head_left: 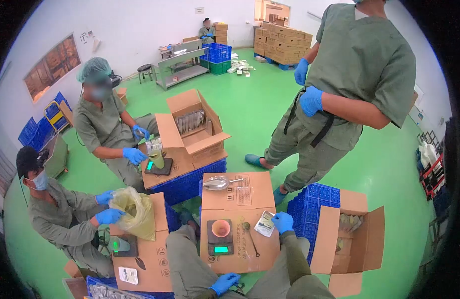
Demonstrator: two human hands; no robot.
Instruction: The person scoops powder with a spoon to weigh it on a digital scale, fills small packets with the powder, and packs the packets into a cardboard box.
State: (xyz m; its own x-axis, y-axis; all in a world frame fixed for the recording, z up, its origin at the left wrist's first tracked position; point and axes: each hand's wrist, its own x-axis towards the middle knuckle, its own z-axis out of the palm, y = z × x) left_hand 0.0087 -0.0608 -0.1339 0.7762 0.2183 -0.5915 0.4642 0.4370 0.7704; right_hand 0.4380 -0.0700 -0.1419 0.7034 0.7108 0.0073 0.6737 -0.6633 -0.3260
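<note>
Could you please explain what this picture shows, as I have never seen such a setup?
There is no machine: a camera on a person's head looks forward and down at their blue-gloved hands. On the cardboard surface lie a metal scoop, a long spoon and a scale bearing a pink cup. The right hand is at the edge of a white tray; I cannot tell whether its grip is closed. The left hand is low, by the lap; what it may hold is unclear. Other gloved hands belong to co-workers.

On the cardboard [228, 213], cup [221, 228] on scale [220, 243], spoon [252, 240] then packet [264, 224] to the right, scoop [217, 183] behind.
</note>
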